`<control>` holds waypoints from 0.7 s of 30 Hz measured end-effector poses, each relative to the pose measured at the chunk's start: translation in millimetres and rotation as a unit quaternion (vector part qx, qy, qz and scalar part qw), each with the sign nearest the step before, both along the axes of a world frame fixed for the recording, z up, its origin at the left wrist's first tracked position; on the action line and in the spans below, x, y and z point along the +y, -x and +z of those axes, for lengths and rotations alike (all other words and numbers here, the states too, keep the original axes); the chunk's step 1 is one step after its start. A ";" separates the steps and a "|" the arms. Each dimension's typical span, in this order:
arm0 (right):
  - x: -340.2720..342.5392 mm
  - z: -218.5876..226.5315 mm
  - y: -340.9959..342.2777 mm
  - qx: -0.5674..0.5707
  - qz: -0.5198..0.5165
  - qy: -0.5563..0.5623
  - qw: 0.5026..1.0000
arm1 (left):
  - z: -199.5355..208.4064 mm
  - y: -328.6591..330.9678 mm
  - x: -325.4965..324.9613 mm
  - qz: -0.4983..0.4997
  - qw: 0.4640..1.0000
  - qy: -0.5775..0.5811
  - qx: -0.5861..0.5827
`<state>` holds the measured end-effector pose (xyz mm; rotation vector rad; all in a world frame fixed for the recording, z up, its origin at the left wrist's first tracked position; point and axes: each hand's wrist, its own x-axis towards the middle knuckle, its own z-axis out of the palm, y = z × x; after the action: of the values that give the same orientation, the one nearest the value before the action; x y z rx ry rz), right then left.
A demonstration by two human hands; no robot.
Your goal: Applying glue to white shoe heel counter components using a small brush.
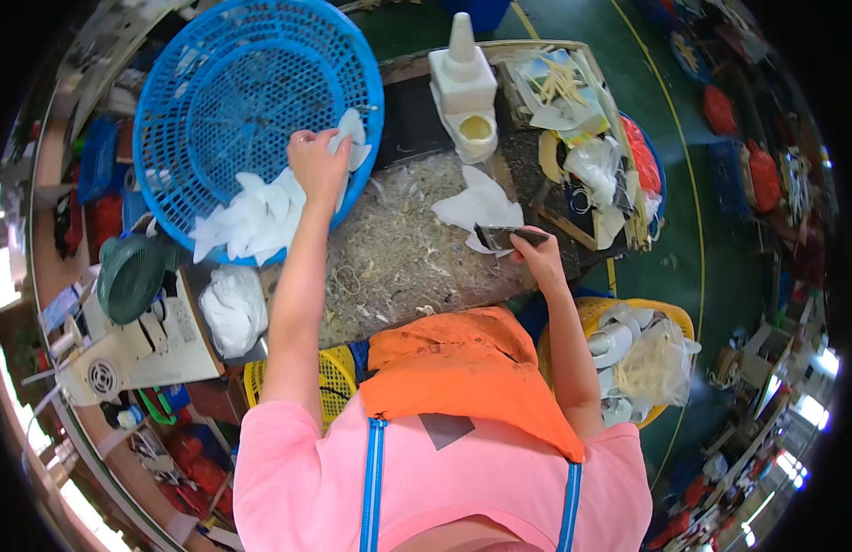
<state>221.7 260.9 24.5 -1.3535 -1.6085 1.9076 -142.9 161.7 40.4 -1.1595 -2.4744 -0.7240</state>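
My left hand [319, 166] is closed at the right inner side of a big blue plastic basket [150, 120], its fingers on a thin white cut piece [351, 127]. Below that hand, more white pieces [256, 216] lie overlapping along the basket's near wall. My right hand [539, 258] grips a dark, flat brush [501, 237]. The brush head lies over a small group of white pieces [479, 204] on the worn, glue-spotted tabletop [389, 248]. Beyond them stands a white bottle-like container [463, 78] with a tall cone top and a small round cup in front.
A box of scraps and plastic bags [573, 120] stands at the table's right. Beside my right arm is a yellow basket [679, 313] holding white parts. On my left are a sewing machine [113, 368], a green bowl-like thing [132, 279] and a white bag [233, 311].
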 end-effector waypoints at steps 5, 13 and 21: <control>5.9 -3.3 -45.9 0.012 -0.123 0.034 0.992 | -31.4 -140.4 45.1 -0.403 0.905 0.050 -0.129; 0.3 11.7 -83.6 -0.005 -0.200 0.011 0.980 | -101.8 -190.6 24.2 -0.505 0.830 0.236 0.014; 55.8 -11.2 21.3 0.065 -0.096 -0.076 0.990 | -73.5 -164.7 -88.5 -0.451 0.862 0.225 -0.053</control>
<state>200.3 316.7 13.3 -1.2463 -1.4723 1.6875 21.8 73.2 -33.1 -2.5846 -2.1332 -0.3941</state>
